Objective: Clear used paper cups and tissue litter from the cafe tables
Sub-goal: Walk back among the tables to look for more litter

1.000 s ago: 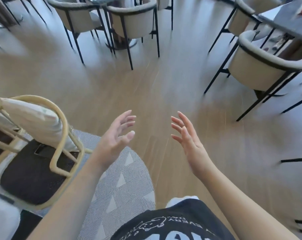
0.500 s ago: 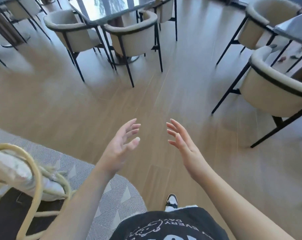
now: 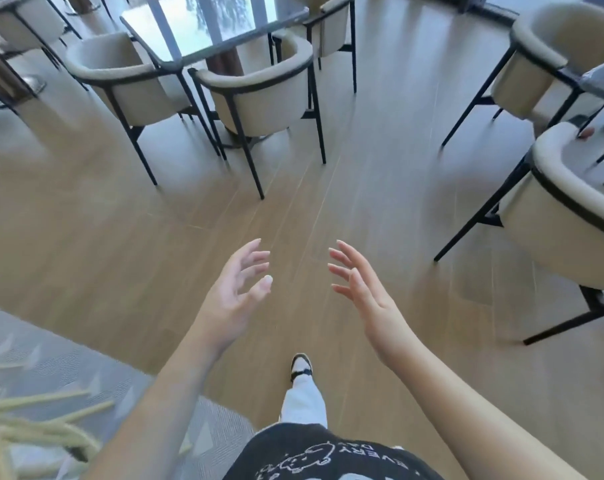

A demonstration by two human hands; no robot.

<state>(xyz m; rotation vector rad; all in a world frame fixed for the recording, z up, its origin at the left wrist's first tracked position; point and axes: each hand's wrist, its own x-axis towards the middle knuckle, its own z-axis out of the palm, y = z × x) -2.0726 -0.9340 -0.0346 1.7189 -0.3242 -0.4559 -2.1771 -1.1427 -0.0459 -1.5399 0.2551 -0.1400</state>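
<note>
Clearly the step is the walk to a table: with the left hand (image 3: 233,296) and right hand (image 3: 364,296) both empty, fingers spread and loosely bent, the best course is probably to steer between the chairs (image 3: 259,95) and scan each top. No cups or tissue show; the glass table (image 3: 203,32) looks bare. Since a second ago that table has drawn nearer and the rug (image 3: 27,355) has slid back.

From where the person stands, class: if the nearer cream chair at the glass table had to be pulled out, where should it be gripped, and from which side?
Probably the top rim of the curved back of the chair, from this near side: that back faces the person, the seat is turned toward the table, and the left hand and right hand are empty.
</note>
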